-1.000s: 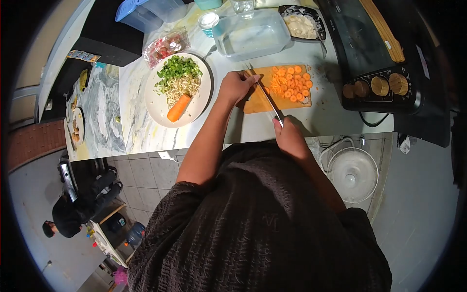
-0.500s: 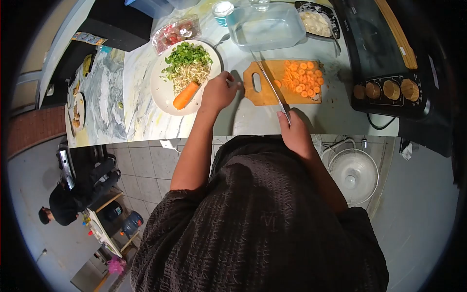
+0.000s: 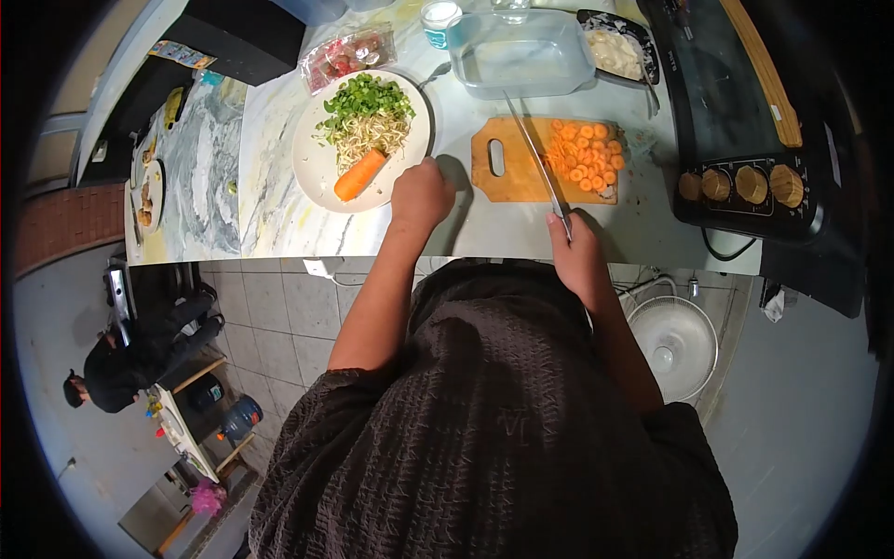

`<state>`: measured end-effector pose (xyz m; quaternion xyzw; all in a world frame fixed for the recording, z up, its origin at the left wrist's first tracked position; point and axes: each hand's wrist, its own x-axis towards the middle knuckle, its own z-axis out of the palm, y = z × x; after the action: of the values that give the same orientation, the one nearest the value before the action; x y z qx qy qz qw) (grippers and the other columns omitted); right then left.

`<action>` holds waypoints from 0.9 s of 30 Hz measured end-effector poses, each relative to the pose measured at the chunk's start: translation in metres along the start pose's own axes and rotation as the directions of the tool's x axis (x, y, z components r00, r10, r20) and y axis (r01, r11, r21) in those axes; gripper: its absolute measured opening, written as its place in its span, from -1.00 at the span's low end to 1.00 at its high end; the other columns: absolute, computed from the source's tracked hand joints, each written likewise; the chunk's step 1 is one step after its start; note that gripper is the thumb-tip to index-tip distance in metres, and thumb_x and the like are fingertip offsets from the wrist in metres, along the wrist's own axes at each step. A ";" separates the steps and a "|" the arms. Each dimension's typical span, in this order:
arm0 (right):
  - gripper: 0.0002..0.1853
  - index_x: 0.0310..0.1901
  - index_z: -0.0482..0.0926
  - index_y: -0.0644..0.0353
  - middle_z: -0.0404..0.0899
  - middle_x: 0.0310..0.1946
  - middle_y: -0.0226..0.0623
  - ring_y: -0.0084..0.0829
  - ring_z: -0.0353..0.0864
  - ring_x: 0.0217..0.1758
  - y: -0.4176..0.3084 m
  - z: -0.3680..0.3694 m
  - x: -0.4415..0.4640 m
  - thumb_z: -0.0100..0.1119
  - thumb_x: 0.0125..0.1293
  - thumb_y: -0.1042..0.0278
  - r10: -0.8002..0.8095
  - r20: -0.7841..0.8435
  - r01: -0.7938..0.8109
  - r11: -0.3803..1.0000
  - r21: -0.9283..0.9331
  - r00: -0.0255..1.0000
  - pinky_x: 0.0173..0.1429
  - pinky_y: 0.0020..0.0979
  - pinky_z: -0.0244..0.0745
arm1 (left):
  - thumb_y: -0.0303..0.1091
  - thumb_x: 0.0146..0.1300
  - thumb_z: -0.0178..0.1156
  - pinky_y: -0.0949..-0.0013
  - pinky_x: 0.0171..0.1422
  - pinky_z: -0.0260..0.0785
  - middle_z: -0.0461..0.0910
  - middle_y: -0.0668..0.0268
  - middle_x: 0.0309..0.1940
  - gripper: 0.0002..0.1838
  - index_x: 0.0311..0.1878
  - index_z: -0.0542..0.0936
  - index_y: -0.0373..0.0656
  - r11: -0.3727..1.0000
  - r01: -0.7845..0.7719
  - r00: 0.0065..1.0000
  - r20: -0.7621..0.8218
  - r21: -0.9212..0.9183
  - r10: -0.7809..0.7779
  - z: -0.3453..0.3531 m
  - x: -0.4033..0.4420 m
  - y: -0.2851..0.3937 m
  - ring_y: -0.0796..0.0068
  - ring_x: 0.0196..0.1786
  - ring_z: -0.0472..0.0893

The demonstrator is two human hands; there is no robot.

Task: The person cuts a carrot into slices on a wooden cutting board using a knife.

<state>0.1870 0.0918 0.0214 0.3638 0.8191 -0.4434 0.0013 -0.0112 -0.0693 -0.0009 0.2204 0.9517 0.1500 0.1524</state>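
Observation:
My right hand [image 3: 579, 250] is closed around the handle of a long knife [image 3: 534, 154]. The blade slants away from me across the wooden cutting board [image 3: 484, 179], just left of the sliced carrots [image 3: 589, 158]. My left hand [image 3: 421, 197] is curled into a fist beside the right rim of a white plate [image 3: 312, 172]; its fingertips are turned under, and nothing shows in it. On that plate lie chopped greens [image 3: 365, 101], bean sprouts [image 3: 368, 142] and a thick piece of carrot [image 3: 360, 175].
Behind the board stands a clear plastic container [image 3: 521, 65]. A black dish of white paste [image 3: 615, 51] is right of it. A bag with red contents [image 3: 349, 58] lies behind the plate. The stove [image 3: 745, 177] borders the right. A person [image 3: 116, 373] is at far left.
My left hand has drawn slightly toward me, and its fingers have curled in. The knife has shifted a little to the right with my right hand. The view has tilted slightly.

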 end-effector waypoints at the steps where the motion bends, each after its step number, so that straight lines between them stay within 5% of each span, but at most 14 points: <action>1: -0.56 -0.32 0.45 0.35 0.49 -0.48 0.07 -0.02 0.47 -0.39 0.001 -0.003 -0.001 0.04 0.47 0.04 0.005 0.008 -0.005 1.000 0.012 1.000 -0.26 -0.17 0.39 | -0.28 0.12 0.21 0.05 -0.07 0.52 0.67 -0.03 -0.41 -0.80 -0.36 0.64 -0.23 1.000 -0.008 1.000 0.001 0.002 0.008 -0.001 -0.001 0.000 -0.05 -0.26 0.68; 2: -0.56 -0.30 0.46 0.36 0.54 -0.43 0.13 0.16 0.55 -0.30 0.002 -0.005 -0.001 0.06 0.45 0.03 0.010 0.016 -0.011 1.000 0.024 1.000 -0.24 -0.11 0.42 | -0.29 0.13 0.19 0.02 -0.06 0.53 0.67 -0.08 -0.39 -0.78 -0.33 0.63 -0.28 1.000 -0.001 1.000 0.028 0.005 0.001 -0.004 -0.004 0.003 -0.09 -0.24 0.68; 10: -0.56 -0.31 0.44 0.36 0.52 -0.46 0.11 0.15 0.51 -0.36 0.011 -0.020 -0.010 0.06 0.46 0.03 0.039 -0.015 -0.038 0.997 0.066 0.999 -0.26 -0.09 0.39 | -0.26 0.14 0.20 0.03 -0.07 0.53 0.66 -0.09 -0.41 -0.75 -0.38 0.65 -0.31 0.999 0.003 0.998 0.057 0.047 -0.006 -0.008 0.000 0.009 -0.08 -0.27 0.68; 16: -0.55 -0.31 0.44 0.36 0.51 -0.47 0.11 0.17 0.51 -0.37 0.017 -0.031 -0.014 0.06 0.46 0.03 0.046 -0.065 -0.041 0.996 0.081 0.997 -0.27 -0.09 0.39 | -0.20 0.13 0.27 0.18 -0.18 0.53 0.69 0.05 -0.46 -0.72 -0.35 0.70 -0.27 0.983 -0.050 0.999 0.008 -0.176 0.052 -0.017 0.021 0.033 0.09 -0.35 0.70; 27: -0.56 -0.31 0.45 0.37 0.51 -0.49 0.13 0.18 0.53 -0.35 0.023 -0.046 -0.020 0.07 0.46 0.04 0.082 -0.061 -0.077 0.994 0.079 0.995 -0.27 -0.10 0.40 | -0.17 0.22 0.25 0.24 -0.12 0.53 0.70 0.04 -0.38 -0.67 -0.24 0.69 -0.31 0.961 -0.132 0.991 -0.018 -0.242 0.131 -0.001 0.065 0.066 0.14 -0.28 0.72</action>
<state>0.2302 0.1210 0.0393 0.4098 0.7861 -0.4623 -0.0212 -0.0430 0.0175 0.0091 0.2627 0.9096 0.2751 0.1669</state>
